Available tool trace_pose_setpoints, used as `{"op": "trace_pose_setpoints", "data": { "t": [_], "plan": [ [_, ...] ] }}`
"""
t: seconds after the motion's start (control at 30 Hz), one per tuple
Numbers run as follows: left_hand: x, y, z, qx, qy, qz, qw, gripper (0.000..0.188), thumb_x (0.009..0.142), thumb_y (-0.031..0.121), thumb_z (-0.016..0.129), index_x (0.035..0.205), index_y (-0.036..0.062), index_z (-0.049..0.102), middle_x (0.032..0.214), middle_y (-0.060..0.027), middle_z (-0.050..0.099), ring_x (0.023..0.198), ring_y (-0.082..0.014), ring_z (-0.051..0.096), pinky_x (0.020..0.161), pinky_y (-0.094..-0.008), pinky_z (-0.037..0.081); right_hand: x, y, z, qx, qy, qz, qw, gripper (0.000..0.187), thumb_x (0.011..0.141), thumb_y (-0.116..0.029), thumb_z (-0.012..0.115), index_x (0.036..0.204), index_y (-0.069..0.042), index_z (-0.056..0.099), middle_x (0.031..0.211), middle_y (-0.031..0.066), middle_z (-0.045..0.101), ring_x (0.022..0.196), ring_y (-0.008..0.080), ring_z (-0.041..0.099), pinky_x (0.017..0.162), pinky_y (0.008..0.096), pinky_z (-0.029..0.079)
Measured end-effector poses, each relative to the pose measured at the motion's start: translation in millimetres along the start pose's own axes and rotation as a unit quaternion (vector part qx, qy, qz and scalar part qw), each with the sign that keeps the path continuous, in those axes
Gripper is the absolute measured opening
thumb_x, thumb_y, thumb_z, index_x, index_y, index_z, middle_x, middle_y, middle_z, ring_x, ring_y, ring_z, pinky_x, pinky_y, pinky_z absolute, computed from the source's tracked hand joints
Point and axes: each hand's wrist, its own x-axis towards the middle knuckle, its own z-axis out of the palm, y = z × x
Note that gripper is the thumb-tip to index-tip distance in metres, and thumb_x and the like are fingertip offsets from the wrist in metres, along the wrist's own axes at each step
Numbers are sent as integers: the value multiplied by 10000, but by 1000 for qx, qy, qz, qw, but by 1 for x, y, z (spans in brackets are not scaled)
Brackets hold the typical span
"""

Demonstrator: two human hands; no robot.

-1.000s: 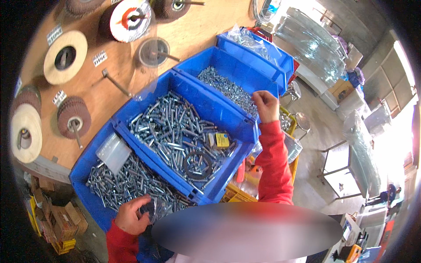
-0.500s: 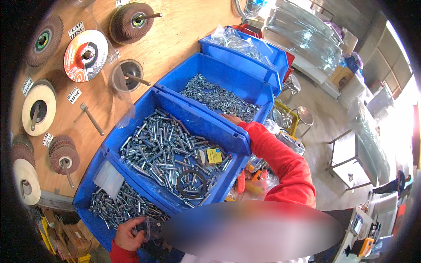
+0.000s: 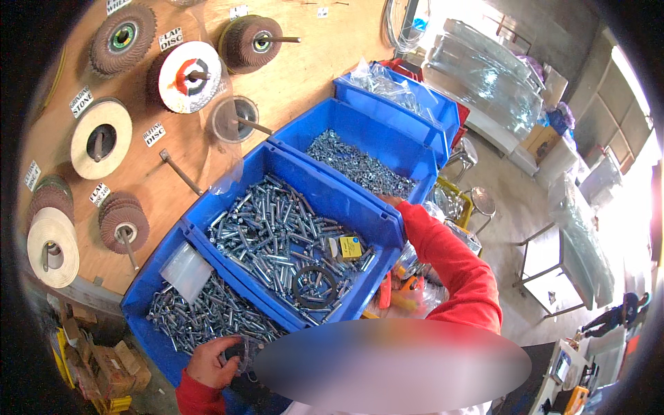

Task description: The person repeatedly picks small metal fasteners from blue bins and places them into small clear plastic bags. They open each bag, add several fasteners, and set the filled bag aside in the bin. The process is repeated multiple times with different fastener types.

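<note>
Against plywood (image 3: 304, 83) | blue bins (image 3: 325, 197), presumably dividing bolts (image 3: 270, 221) from nuts (image 3: 360, 166) | left hand (image 3: 213, 363): plastic bag (image 3: 250, 349), pinched | right hand (image 3: 391, 200): mostly hidden, cannot tell

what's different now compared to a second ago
The right hand has moved down and left, from raised over the blue bin of small metal parts to its near side, now mostly hidden; its grip can't be seen. The left hand still holds clear plastic. The yellow box and black ring stayed among the bolts.

Small silvery hardware (image 3: 356, 164), loose in blue bin (image 3: 391, 140)
</note>
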Motion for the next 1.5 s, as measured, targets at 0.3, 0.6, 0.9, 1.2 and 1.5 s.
{"op": "trace_pose_setpoints", "data": {
  "t": [0.3, 0.6, 0.9, 1.2, 1.5],
  "plan": [
    [-1, 1, 3, 6, 10, 32, 999, 418, 787, 69, 729, 1198, 2, 692, 1116, -200, 727, 691, -240, 703, 639, -337, 548, -15, 0, -12, 152, 361, 80, 917, 355, 980, -409, 610, 1107, -89, 696, 893, 193, 747, 875, 365, 725, 795, 463, 553],
    [3, 13, 0, 19, -4, 25, 999, 403, 783, 77, 771, 1171, -7, 703, 1059, -188, 731, 607, -203, 665, 593, -326, 528, -13, 18, -15, 457, 343, 189, 799, 533, 911, -517, 733, 812, 4, 776, 734, 86, 682, 607, 166, 577, 582, 388, 476],
    [2, 13, 4, -11, -7, 17, 1000, 397, 794, 93, 769, 1169, -21, 699, 1091, -192, 731, 698, -207, 726, 594, -311, 541, -75, 6, -23, 943, 274, -99, 161, 457, 1075, -356, 465, 1149, 84, 566, 1020, 246, 673, 795, 322, 691, 687, 402, 640],
    [1, 18, 5, -48, -30, 25, 998, 398, 810, 73, 739, 1177, -67, 674, 1124, -205, 717, 655, -197, 703, 565, -293, 531, -219, -184, -28, 949, 173, -201, 171, 640, 1081, -379, 400, 1411, 169, 388, 1499, 405, 372, 1390, 545, 411, 1032, 506, 564],
    [-1, 18, 5, -39, -37, 30, 998, 398, 809, 90, 745, 1169, -67, 679, 1145, -213, 713, 655, -205, 689, 565, -299, 525, -238, -254, -7, 932, 79, -144, 325, 526, 1023, -126, 451, 1492, 92, 357, 1485, 294, 475, 1278, 381, 587, 892, 358, 634]
  ]
}}
